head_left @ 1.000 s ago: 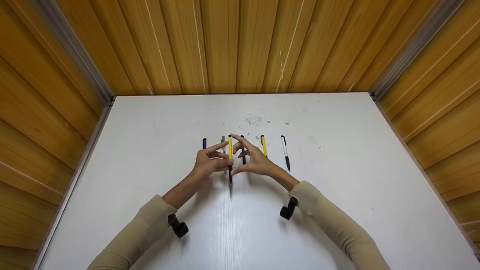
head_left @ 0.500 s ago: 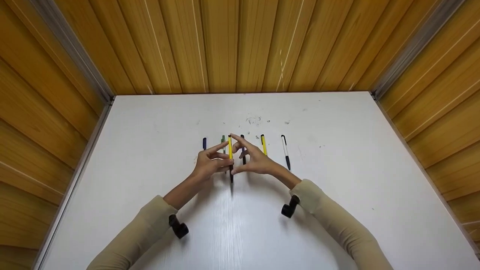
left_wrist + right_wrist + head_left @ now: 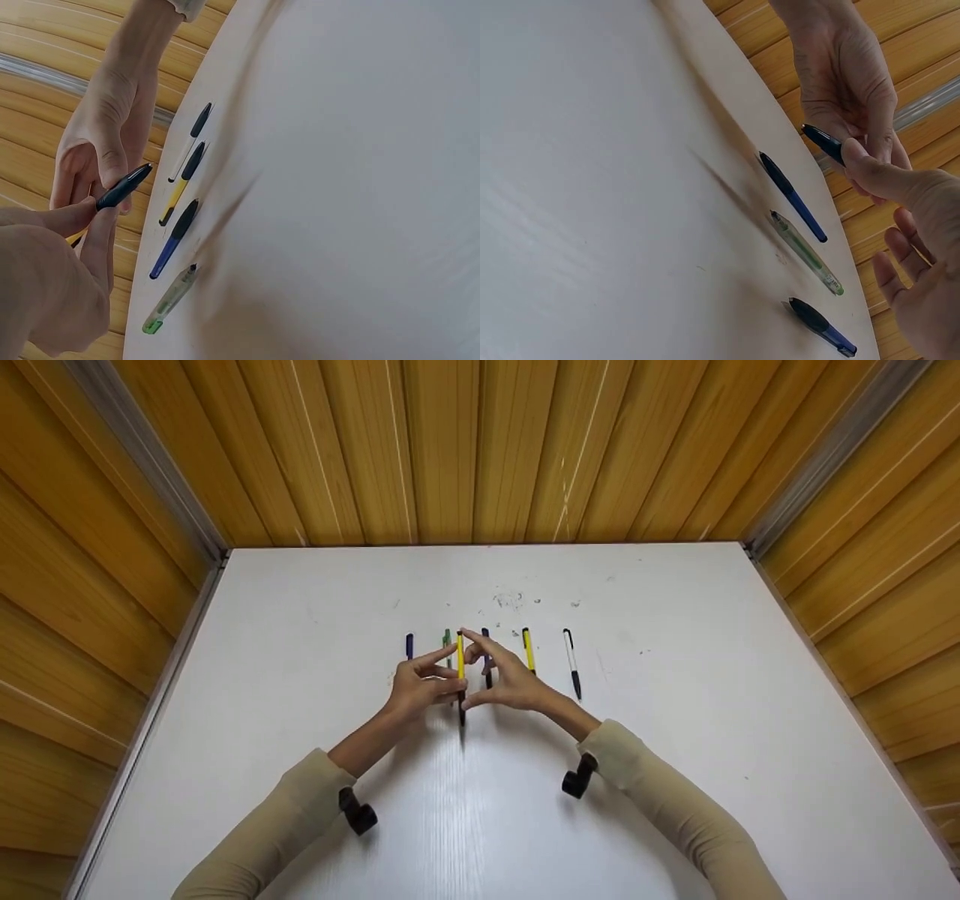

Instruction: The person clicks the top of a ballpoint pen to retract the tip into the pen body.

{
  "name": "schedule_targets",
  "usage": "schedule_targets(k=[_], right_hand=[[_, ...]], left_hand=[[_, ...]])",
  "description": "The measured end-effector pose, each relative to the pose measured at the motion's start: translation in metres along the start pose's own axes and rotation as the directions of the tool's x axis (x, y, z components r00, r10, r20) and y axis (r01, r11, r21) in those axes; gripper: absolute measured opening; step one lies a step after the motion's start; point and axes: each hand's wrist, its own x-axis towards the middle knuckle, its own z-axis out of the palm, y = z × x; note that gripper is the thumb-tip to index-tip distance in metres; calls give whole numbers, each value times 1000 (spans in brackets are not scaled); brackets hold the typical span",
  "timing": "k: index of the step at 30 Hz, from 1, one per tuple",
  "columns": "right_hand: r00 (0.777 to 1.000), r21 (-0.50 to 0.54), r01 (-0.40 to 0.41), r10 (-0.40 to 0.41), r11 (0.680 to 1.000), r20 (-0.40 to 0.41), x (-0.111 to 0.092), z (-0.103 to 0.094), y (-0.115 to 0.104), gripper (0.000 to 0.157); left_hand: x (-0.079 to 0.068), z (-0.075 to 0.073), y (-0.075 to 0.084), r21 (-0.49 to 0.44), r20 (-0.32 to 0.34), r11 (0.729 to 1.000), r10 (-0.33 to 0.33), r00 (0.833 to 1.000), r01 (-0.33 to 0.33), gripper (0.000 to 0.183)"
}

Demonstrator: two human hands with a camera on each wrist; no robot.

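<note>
A yellow pen [image 3: 460, 661] with a black grip section is held lengthwise between both hands, tip toward the person and raised off the white table. My left hand [image 3: 414, 688] pinches it near the middle, its index finger reaching along the barrel toward the far end. From the other side, my right hand [image 3: 516, 681] spans the pen, index fingertip at the far end and thumb at the black grip. In the left wrist view the black pointed grip [image 3: 126, 186] juts out past the fingertips. The right wrist view shows the right thumb [image 3: 862, 160] against the pen, other fingers spread below.
Several pens lie in a row on the table [image 3: 300, 607]: a blue pen [image 3: 409, 646], a green clear pen [image 3: 169, 300], another blue pen [image 3: 174, 238], a second yellow pen [image 3: 528, 648] and a white pen [image 3: 572, 661]. Wood-panel walls [image 3: 442, 450] enclose the table.
</note>
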Motion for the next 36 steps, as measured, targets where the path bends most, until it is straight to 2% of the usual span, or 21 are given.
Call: schedule_targets(k=[12,22,36], right_hand=[[1000,-29,-2,2,1000,-18,4,-2,-1,108],[999,14,-11,11,1000,35,8,-10,-6,115],[997,6,-39,38,999,70,9,-15,0,114]], left_hand=[[1,1,3,-6,-10,999,34,999,-35,65],[1,3,8,16,5,1000,24,1000,-24,66],[3,2,9,50,17,998,23,1000,-23,65]])
